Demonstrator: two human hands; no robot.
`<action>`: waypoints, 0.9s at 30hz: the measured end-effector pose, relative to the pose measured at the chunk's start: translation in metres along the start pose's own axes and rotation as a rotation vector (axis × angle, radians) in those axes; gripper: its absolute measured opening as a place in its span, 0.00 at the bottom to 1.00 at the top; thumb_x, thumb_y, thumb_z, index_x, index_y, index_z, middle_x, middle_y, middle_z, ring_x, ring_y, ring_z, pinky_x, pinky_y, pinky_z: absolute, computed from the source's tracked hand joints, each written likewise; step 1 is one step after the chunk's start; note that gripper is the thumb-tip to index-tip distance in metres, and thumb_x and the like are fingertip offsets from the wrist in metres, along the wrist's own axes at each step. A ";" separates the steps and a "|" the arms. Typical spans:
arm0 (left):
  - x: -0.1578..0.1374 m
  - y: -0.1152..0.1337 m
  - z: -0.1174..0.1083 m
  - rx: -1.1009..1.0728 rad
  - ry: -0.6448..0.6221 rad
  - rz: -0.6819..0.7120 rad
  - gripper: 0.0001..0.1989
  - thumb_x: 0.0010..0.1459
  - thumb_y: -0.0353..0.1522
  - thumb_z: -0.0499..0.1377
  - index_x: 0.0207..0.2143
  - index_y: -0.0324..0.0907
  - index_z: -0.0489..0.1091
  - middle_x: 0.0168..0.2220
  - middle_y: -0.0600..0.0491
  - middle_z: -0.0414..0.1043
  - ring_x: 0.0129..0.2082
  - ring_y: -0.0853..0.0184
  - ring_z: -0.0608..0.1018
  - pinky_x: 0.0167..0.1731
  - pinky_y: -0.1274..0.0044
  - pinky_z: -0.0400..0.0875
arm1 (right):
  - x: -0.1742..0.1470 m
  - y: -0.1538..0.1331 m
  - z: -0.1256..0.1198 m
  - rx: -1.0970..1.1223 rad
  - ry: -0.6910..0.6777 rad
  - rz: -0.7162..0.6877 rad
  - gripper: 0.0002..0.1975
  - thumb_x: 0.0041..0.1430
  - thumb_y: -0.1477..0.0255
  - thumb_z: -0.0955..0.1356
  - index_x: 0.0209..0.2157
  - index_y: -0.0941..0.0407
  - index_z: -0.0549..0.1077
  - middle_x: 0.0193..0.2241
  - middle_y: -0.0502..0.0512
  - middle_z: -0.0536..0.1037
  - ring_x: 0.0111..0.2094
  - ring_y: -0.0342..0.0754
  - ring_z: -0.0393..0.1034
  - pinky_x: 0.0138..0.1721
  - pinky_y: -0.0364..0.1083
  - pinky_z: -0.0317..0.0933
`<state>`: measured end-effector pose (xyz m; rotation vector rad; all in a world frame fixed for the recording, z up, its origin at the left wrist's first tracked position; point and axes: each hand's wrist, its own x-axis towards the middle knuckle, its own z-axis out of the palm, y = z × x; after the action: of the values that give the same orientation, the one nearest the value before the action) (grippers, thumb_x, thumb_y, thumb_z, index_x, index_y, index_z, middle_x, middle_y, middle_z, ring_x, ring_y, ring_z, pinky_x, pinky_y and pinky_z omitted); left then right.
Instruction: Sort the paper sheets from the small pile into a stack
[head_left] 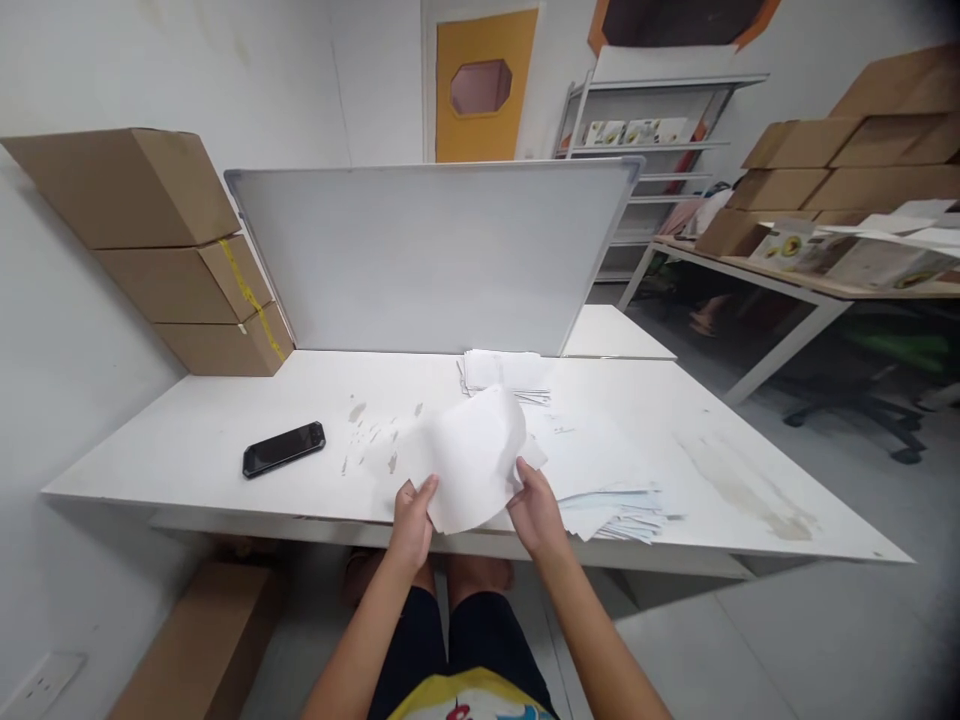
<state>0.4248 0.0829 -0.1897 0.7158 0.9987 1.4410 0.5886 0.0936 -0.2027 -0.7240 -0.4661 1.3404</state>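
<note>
A white sheet of paper point(476, 455) is held up over the front edge of the table, bowed between my two hands. My left hand point(412, 518) pinches its lower left edge between thumb and fingers. At its right edge my right hand point(537, 505) grips it, with the thumb on top. A corner of paper sticks out behind the sheet near my right thumb; whether it is a second sheet I cannot tell. To the right of my right hand lies a fanned pile of papers point(615, 512). Beyond the held sheet sits a stack of papers point(506, 371).
A black phone point(283, 450) lies on the white table point(225, 410) to the left. A whiteboard point(435, 260) stands along the back. Cardboard boxes point(217, 285) are stacked at the left. Another table point(817, 290) with boxes stands at the right, with a person partly visible behind.
</note>
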 end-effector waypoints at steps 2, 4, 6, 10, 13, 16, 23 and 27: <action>0.000 0.007 -0.005 0.096 0.072 0.036 0.24 0.41 0.43 0.69 0.36 0.35 0.74 0.36 0.43 0.79 0.39 0.57 0.79 0.43 0.68 0.73 | -0.005 0.003 -0.014 0.017 0.021 0.043 0.23 0.54 0.57 0.69 0.50 0.51 0.72 0.48 0.53 0.77 0.54 0.54 0.67 0.50 0.53 0.67; 0.003 0.010 -0.013 0.189 0.120 0.070 0.23 0.41 0.42 0.69 0.36 0.35 0.74 0.35 0.45 0.79 0.37 0.58 0.80 0.40 0.69 0.73 | -0.008 0.002 -0.025 -0.045 0.016 0.053 0.25 0.54 0.54 0.68 0.50 0.50 0.72 0.49 0.53 0.76 0.54 0.55 0.66 0.50 0.53 0.67; 0.007 0.008 -0.023 0.252 0.134 0.100 0.23 0.43 0.42 0.68 0.37 0.35 0.74 0.36 0.45 0.79 0.37 0.59 0.79 0.39 0.71 0.73 | -0.012 0.001 -0.033 -0.208 -0.010 0.021 0.27 0.50 0.54 0.70 0.51 0.50 0.72 0.49 0.54 0.76 0.54 0.56 0.67 0.50 0.53 0.66; 0.009 -0.003 -0.045 0.314 0.152 0.136 0.22 0.48 0.48 0.63 0.33 0.36 0.73 0.33 0.48 0.78 0.36 0.62 0.78 0.36 0.75 0.71 | -0.014 0.009 -0.043 -0.594 0.031 -0.052 0.25 0.44 0.58 0.74 0.43 0.55 0.75 0.44 0.57 0.79 0.47 0.57 0.70 0.47 0.53 0.64; 0.007 -0.009 -0.058 0.323 0.173 0.098 0.24 0.50 0.52 0.60 0.29 0.37 0.71 0.29 0.50 0.76 0.32 0.63 0.77 0.34 0.75 0.71 | -0.012 0.021 -0.055 -0.732 0.097 -0.034 0.22 0.44 0.56 0.73 0.37 0.58 0.77 0.36 0.58 0.80 0.39 0.57 0.72 0.40 0.52 0.66; 0.004 -0.008 -0.066 0.304 0.154 0.064 0.26 0.49 0.52 0.60 0.33 0.36 0.73 0.32 0.47 0.77 0.35 0.60 0.78 0.36 0.73 0.72 | -0.010 0.028 -0.067 -0.790 0.094 -0.040 0.21 0.45 0.55 0.72 0.35 0.58 0.77 0.33 0.57 0.80 0.36 0.56 0.72 0.36 0.50 0.66; -0.016 -0.008 -0.101 0.160 0.299 0.019 0.28 0.47 0.50 0.64 0.40 0.36 0.74 0.43 0.41 0.77 0.43 0.55 0.79 0.44 0.67 0.72 | -0.004 0.020 -0.065 -0.779 0.208 -0.087 0.19 0.49 0.58 0.69 0.37 0.58 0.75 0.33 0.55 0.79 0.35 0.52 0.70 0.36 0.47 0.65; -0.032 -0.022 -0.128 0.210 0.261 -0.048 0.28 0.43 0.44 0.68 0.43 0.36 0.73 0.45 0.40 0.77 0.44 0.53 0.79 0.44 0.65 0.72 | 0.012 0.021 -0.037 -0.651 0.141 -0.108 0.20 0.47 0.62 0.68 0.41 0.58 0.74 0.36 0.55 0.78 0.35 0.51 0.71 0.33 0.47 0.67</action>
<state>0.3266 0.0288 -0.2622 0.6590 1.3755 1.4248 0.6013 0.0997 -0.2444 -1.2984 -0.8300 1.0218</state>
